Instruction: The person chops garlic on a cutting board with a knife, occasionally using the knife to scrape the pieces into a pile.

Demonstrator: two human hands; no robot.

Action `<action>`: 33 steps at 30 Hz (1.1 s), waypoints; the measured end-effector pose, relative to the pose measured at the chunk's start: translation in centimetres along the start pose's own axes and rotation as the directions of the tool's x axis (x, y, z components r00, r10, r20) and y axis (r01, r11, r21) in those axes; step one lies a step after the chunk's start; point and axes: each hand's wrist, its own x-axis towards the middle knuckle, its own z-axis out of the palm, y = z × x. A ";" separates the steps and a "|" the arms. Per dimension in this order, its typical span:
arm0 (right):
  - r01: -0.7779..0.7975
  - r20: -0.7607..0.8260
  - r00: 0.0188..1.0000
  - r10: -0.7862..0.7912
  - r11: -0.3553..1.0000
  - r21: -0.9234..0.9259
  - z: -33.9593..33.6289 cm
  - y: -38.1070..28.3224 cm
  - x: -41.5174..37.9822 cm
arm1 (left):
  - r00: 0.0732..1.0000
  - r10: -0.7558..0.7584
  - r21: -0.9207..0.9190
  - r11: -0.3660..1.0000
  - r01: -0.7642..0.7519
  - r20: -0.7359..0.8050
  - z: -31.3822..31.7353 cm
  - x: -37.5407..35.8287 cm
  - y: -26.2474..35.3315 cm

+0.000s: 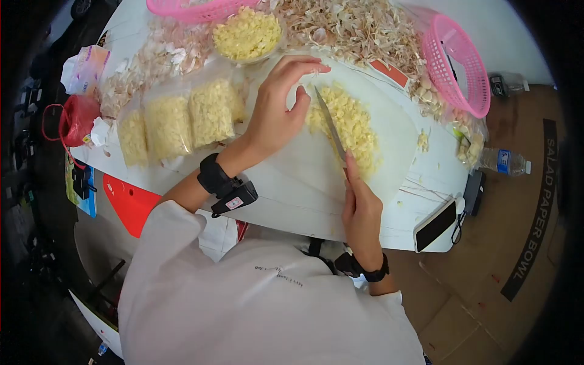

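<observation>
A: What's the big stuff?
B: White table (398, 234), w/ a pale cutting board (292, 182) on it. Rel. to board ctr: peel heap (340, 27) at 12, bags of chopped bits (169, 125) at 9, pink basket (433, 52) at 2.
A: And the chopped pile (356, 131)?
B: On the board, approx. 1 o'clock, pale yellow. Tub of bits (246, 35) is at 11, beyond the board.
A: Hands?
B: L hand (283, 106) at 10, part open, fingers bent, thumb apart, nothing visible in it. Can't tell if fingertips touch the board. R hand (363, 210) at 5, closed round the knife (331, 125) handle.
A: Blade?
B: Along the pile's L edge, tip twd 11, near L fingertips, handle twd 5.
A: Smaller bits?
B: Phone (435, 226) at 4, nr table edge.
</observation>
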 end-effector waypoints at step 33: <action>-0.024 0.120 0.992 0.045 0.985 -0.169 1.0 -0.6 0.2 | 1.000 -0.014 0.076 0.997 0.016 -0.027 -0.1 0.2 -0.1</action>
